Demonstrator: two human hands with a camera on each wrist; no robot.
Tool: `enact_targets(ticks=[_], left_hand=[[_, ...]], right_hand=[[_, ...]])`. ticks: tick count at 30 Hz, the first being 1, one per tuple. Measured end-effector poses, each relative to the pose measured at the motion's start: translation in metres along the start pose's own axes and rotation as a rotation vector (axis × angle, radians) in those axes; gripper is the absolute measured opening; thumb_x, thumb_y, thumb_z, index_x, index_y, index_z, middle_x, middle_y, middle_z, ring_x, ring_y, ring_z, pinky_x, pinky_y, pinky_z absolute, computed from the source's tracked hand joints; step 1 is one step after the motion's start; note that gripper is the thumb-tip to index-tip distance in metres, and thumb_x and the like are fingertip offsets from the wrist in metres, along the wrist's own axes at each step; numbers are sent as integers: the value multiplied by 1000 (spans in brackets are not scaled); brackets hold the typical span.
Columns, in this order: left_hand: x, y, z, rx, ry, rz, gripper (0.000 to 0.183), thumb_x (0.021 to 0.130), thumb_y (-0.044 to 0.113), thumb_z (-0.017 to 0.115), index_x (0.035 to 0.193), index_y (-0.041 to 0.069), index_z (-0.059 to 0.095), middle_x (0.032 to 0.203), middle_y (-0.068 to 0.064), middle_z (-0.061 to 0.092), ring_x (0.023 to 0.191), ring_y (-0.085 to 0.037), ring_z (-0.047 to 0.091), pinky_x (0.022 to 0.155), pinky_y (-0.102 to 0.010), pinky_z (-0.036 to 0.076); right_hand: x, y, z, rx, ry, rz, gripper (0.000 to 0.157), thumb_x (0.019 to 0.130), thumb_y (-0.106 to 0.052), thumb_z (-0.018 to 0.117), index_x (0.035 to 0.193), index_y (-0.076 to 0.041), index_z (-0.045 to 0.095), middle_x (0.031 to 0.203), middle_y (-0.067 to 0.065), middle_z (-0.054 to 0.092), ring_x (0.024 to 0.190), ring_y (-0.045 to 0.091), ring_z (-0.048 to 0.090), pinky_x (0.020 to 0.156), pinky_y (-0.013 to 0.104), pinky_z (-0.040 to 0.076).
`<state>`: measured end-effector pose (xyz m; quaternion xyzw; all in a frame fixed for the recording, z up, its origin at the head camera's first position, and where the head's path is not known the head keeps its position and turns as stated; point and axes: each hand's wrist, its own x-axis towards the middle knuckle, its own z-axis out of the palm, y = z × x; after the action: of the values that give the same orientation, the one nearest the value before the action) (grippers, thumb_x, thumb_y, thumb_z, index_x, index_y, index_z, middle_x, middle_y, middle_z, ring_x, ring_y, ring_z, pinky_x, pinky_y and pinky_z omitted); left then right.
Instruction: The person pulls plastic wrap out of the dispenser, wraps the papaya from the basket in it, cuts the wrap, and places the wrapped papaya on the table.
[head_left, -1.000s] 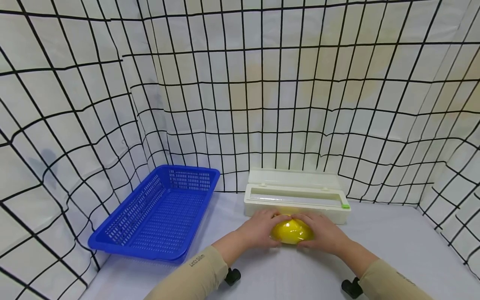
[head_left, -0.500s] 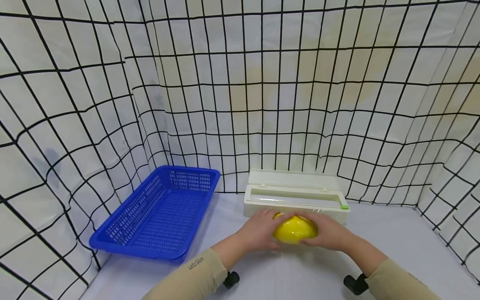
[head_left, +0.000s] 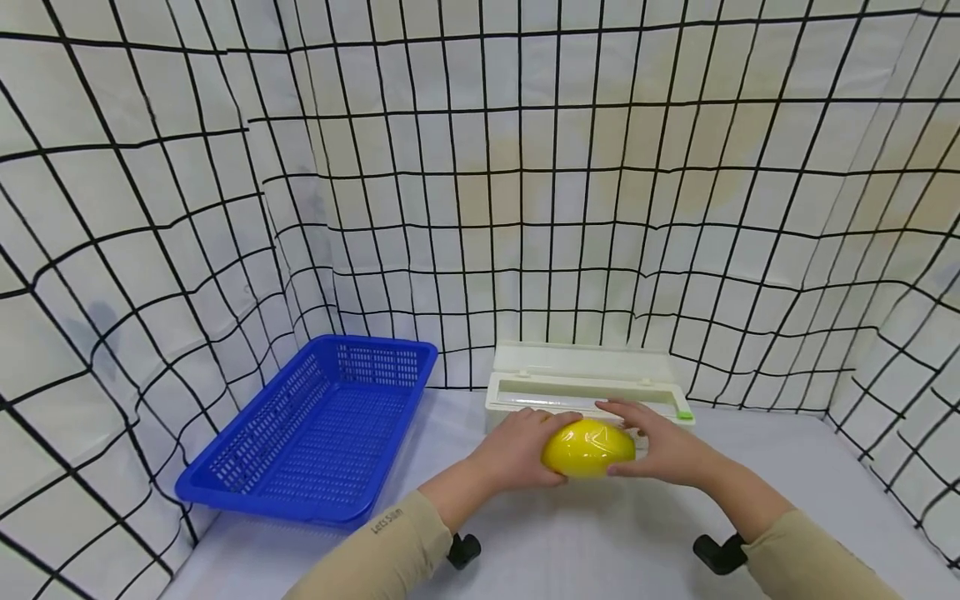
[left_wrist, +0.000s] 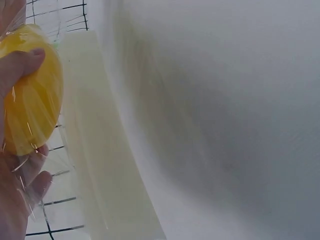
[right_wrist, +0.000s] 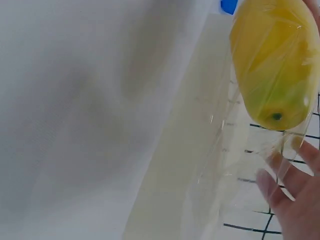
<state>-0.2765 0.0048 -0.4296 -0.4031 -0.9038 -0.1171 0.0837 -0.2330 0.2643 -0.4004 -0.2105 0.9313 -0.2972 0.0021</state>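
A yellow oval fruit (head_left: 588, 448), greenish around the stem end in the right wrist view, is wrapped in clear plastic film (right_wrist: 212, 150). My left hand (head_left: 517, 450) grips its left end, a digit pressed over the film in the left wrist view. At the right end, my right hand (head_left: 667, 446) has its fingers spread apart, the thumb close under the fruit. Seen from the right wrist, those fingertips (right_wrist: 267, 182) lie behind the loose film below the stem end. Just behind the fruit stands a cream cling-film dispenser (head_left: 495, 417), lid raised.
A blue slatted basket (head_left: 300, 502) stands on the left of the white table (head_left: 555, 550). Black-gridded white sheeting (head_left: 465, 192) surrounds the back and sides. Dark wrist mounts (head_left: 720, 554) sit under the forearms.
The fruit has turned in my hands and risen slightly. My right hand has loosened from around it and spread its fingers, while the left keeps its grip. Basket and dispenser stay put.
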Motion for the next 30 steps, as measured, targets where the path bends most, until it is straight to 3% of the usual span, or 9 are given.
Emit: enact_targets(ticks=[3, 7, 12, 16, 21, 26, 30], left_hand=[[0, -2, -6, -31, -10, -3, 88, 76, 52, 80, 151, 34, 37, 128, 8, 62, 111, -12, 56, 102, -36, 41], [3, -5, -16, -120, -21, 0, 87, 76, 47, 82, 150, 32, 39, 125, 12, 62, 104, -8, 57, 97, -33, 45], [6, -7, -23, -232, -56, -36, 89, 75, 45, 84, 150, 39, 38, 118, 16, 62, 96, -5, 55, 86, -30, 48], [7, -9, -24, -284, -90, -60, 89, 75, 46, 84, 149, 45, 35, 117, 18, 60, 95, -5, 55, 84, -30, 48], [10, -12, -25, -341, -120, -89, 90, 76, 48, 83, 150, 43, 34, 124, 16, 59, 98, -5, 55, 88, -32, 48], [10, -17, -28, -408, -153, -154, 99, 75, 55, 81, 155, 41, 24, 134, 10, 56, 104, -7, 56, 93, -35, 48], [9, -21, -35, -417, -169, -180, 94, 75, 59, 79, 153, 38, 31, 135, 9, 57, 107, -9, 57, 96, -38, 48]], right_hand=[[-2, -3, -2, -95, 73, -35, 91, 72, -60, 81, 150, -34, 41, 156, 5, 36, 130, 37, 47, 96, 66, 42], [0, -11, 2, -220, 127, -132, 96, 68, -69, 78, 149, -33, 42, 152, 2, 42, 130, 35, 47, 100, 62, 42], [6, -12, 11, -301, 150, -177, 94, 67, -61, 84, 147, -34, 44, 143, -3, 50, 117, 27, 55, 96, 50, 48], [9, -10, 14, -320, 181, -200, 90, 68, -48, 90, 146, -32, 47, 138, -2, 55, 109, 26, 58, 91, 48, 51], [12, -5, 17, -315, 205, -230, 82, 69, -40, 91, 142, -28, 53, 136, 0, 57, 107, 25, 59, 91, 46, 51], [14, -2, 18, -251, 194, -217, 78, 73, -37, 89, 142, -28, 54, 134, 0, 56, 111, 22, 59, 93, 45, 52], [17, -2, 18, -191, 183, -185, 77, 74, -36, 88, 143, -29, 52, 134, 0, 56, 112, 20, 58, 95, 45, 51]])
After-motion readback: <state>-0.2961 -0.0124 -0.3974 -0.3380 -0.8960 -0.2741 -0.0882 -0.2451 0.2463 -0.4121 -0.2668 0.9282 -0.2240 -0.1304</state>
